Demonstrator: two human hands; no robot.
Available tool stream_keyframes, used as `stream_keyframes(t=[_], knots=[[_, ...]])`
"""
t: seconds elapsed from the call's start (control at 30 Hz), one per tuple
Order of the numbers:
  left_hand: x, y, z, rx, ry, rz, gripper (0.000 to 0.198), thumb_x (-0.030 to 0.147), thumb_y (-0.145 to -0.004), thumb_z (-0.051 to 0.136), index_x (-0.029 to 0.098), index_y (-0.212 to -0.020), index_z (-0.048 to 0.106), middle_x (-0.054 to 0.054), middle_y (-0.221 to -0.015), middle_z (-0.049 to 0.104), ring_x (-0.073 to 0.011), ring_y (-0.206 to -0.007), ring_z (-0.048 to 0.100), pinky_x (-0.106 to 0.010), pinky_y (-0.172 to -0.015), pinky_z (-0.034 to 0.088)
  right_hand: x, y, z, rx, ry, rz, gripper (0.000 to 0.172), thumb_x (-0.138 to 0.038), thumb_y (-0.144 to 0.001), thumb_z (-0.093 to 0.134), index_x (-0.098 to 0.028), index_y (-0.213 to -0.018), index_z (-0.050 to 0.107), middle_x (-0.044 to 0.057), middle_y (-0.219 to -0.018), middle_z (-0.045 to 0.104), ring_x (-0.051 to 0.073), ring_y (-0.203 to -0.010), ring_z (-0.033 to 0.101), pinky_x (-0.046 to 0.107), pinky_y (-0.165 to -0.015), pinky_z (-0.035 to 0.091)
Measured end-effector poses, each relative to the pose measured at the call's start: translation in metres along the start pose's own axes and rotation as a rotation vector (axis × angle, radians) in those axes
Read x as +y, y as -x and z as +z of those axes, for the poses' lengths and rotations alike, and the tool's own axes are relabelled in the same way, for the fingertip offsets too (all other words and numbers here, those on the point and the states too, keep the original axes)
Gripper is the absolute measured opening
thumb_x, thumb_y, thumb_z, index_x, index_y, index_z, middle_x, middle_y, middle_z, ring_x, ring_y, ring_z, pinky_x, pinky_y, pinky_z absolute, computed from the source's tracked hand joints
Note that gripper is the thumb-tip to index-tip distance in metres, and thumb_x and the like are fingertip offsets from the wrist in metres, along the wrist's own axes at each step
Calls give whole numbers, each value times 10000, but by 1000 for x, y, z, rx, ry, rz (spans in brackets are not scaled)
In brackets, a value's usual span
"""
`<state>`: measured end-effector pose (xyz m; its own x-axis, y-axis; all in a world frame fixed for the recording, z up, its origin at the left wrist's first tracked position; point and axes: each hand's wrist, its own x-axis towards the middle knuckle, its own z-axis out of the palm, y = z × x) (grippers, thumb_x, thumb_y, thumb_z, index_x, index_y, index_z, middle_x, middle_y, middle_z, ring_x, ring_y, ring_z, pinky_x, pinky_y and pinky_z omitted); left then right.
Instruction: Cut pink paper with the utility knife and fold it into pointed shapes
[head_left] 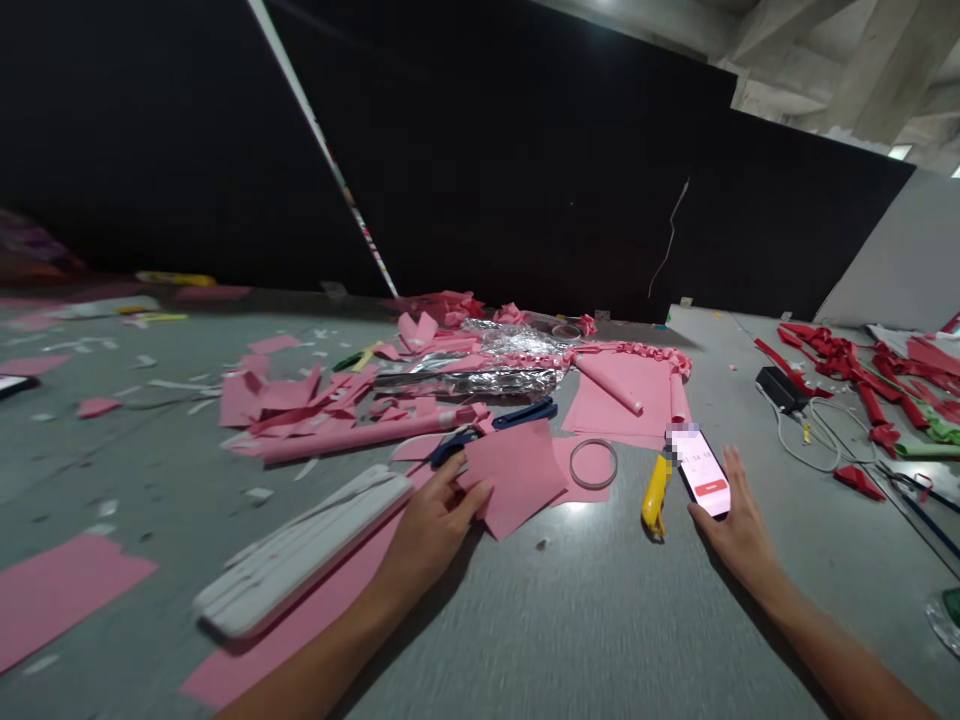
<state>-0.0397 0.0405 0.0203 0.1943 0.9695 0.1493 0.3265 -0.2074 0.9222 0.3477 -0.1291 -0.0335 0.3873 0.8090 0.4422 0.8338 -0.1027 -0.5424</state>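
My left hand (439,510) pinches the left edge of a square pink paper sheet (517,475) between thumb and fingers. Around the lower right corner of a lit phone (701,468) my right hand (739,525) is placed, thumb at the bottom edge and fingers along the side. A yellow utility knife (655,497) lies just left of the phone. Behind the sheet is a dark blue stapler (525,413), partly covered. A grey ring (593,464), perhaps a tape roll, rests on another pink piece (581,488).
A long white object (300,560) lies on a pink strip at left. Crumpled pink paper (292,400) and silver foil (517,345) stretch along the back, with stacked pink sheets (607,400). Right are a black adapter (781,388), its cable and red paper (855,370). A black partition (487,150) stands behind.
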Motion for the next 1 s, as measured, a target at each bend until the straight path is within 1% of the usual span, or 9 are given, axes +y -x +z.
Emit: stream_keyframes(t=[0.17,0.33,0.43,0.5,0.57,0.7,0.77,0.87,1.0], knots=[[-1,1,-1,7,-22,-4,563,643,-851,679,190,-1186,670,-51,-941,785,-256,-769,727,-317,-708,566,-2,1,0,-4,3,3,870,-425,-1024,643,-282,-1775,229,176,-1848,244,395,-1705,274,678,-1294,397],[-2,1,-2,7,-43,-23,546,643,-860,673,200,-1180,671,-48,-922,781,-277,-807,738,-326,-724,561,-4,3,-1,-4,7,3,884,-402,-1014,655,-294,-1777,222,173,-1848,246,406,-1700,283,693,-1287,397],[-4,1,-3,26,-54,-34,577,656,-847,682,205,-1207,674,-48,-938,780,-273,-776,722,-335,-718,556,-4,2,-2,-3,6,-7,882,-397,-1010,661,-287,-1774,234,176,-1843,258,407,-1693,300,694,-1289,394],[-5,0,-3,36,-61,-38,567,653,-837,693,215,-1198,681,-37,-905,765,-262,-732,703,-334,-701,550,-5,1,-4,2,6,-10,866,-381,-1006,654,-272,-1769,257,179,-1837,277,400,-1689,313,679,-1291,400],[-5,0,-3,32,-57,-35,526,649,-828,694,229,-1143,679,-18,-833,734,-258,-701,692,-330,-689,552,-5,0,-6,9,12,-7,853,-350,-994,645,-261,-1762,284,177,-1830,298,391,-1687,323,658,-1292,410],[-3,-1,-2,12,-36,-29,502,653,-820,689,230,-1090,659,10,-718,672,-270,-690,709,-327,-673,562,-6,1,-9,28,37,9,860,-317,-956,651,-252,-1748,324,175,-1829,303,391,-1674,352,633,-1285,428],[-1,0,-2,8,-28,-24,520,647,-819,691,222,-1118,661,-2,-762,708,-268,-703,720,-324,-673,563,-6,1,-11,34,52,14,861,-316,-946,653,-250,-1743,334,175,-1832,297,394,-1671,357,624,-1277,437],[1,1,-2,11,-19,-12,547,636,-830,689,206,-1169,667,-37,-887,774,-261,-732,727,-325,-694,565,-3,1,-15,40,72,18,852,-317,-946,646,-246,-1739,343,175,-1834,292,388,-1676,348,607,-1270,445],[2,1,-1,12,-10,5,566,625,-841,687,191,-1203,690,-51,-943,792,-264,-773,737,-324,-720,567,4,0,-22,59,93,30,858,-331,-941,645,-243,-1740,345,180,-1837,283,388,-1675,346,610,-1279,423]])
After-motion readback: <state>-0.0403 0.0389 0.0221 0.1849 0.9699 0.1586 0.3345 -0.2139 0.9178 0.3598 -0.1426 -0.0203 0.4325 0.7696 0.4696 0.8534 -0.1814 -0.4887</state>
